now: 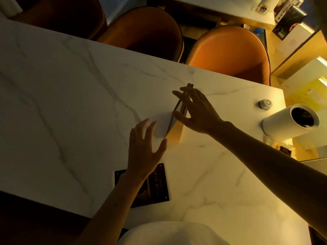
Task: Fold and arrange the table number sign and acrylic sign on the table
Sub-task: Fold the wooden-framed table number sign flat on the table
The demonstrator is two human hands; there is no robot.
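Note:
A folded table number sign (163, 127), white with a thin metallic top edge, stands tent-like in the middle of the white marble table (70, 103). My right hand (196, 110) reaches over its ridge, with fingers spread along the top edge and the thumb against its near side. My left hand (143, 151) hovers with fingers apart just short of the sign's white face, holding nothing. A dark acrylic sign (155, 186) with corner screws lies flat near the table's front edge, partly hidden under my left wrist.
A white cylindrical holder (290, 122) lies tilted at the table's right end, with a small hexagonal white button (265, 104) behind it. Three orange-brown chairs (230, 50) line the far side. Shelves with boxes stand at the right.

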